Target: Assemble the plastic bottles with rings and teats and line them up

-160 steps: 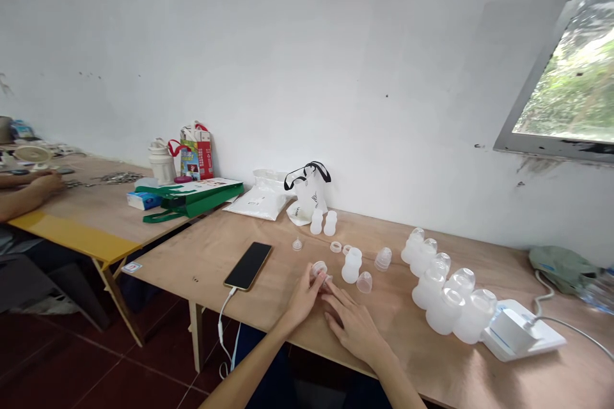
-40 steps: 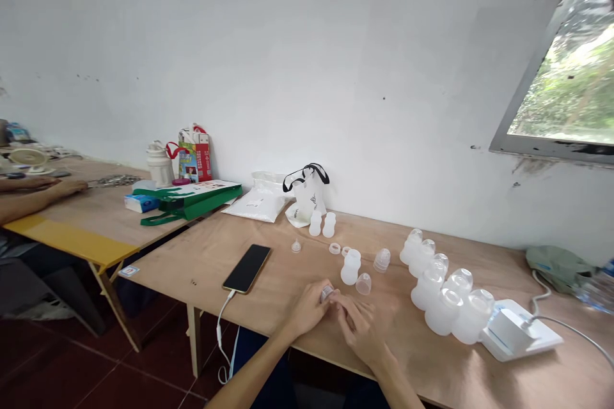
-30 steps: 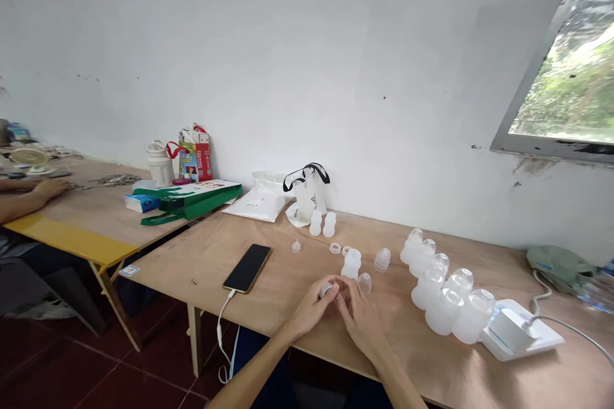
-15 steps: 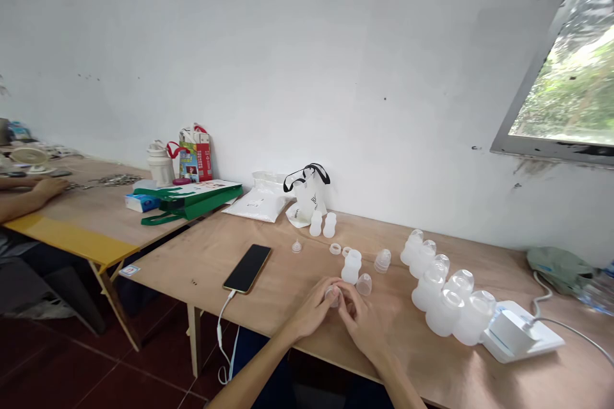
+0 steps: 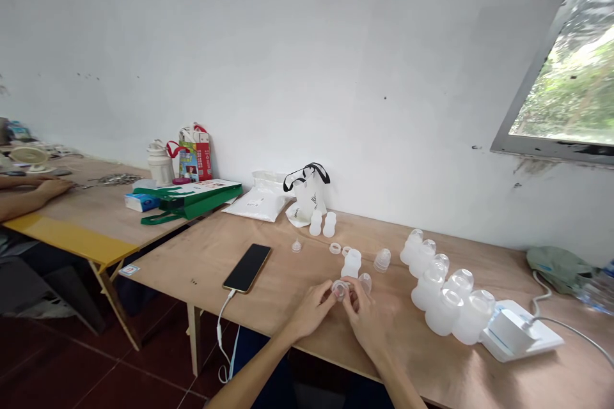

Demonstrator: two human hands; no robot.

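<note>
Between both hands is a small translucent baby bottle collar ring [image 5: 340,289], its round opening facing me. My left hand [image 5: 311,310] pinches its left side, and my right hand [image 5: 363,314] grips the right side with bent fingers. Whether a nipple sits inside the ring is too small to tell. Just beyond my fingers stands an uncapped frosted baby bottle [image 5: 352,262], with a clear dome cap [image 5: 366,282] beside my right hand. Farther off lie a nipple [image 5: 297,246], a loose collar ring [image 5: 335,248] and stacked clear caps [image 5: 382,260].
Several capped bottles [image 5: 445,312] stand in a group on the right, beside a white charger box [image 5: 515,329]. Two bottles [image 5: 329,225] stand near a white bag [image 5: 307,198]. A phone [image 5: 247,268] with a cable lies left. A co-worker's hand [image 5: 52,186] rests on the neighbouring table.
The ring has tilted and moved slightly up and right, and more of it shows between my fingers. My right hand has shifted toward the dome cap.
</note>
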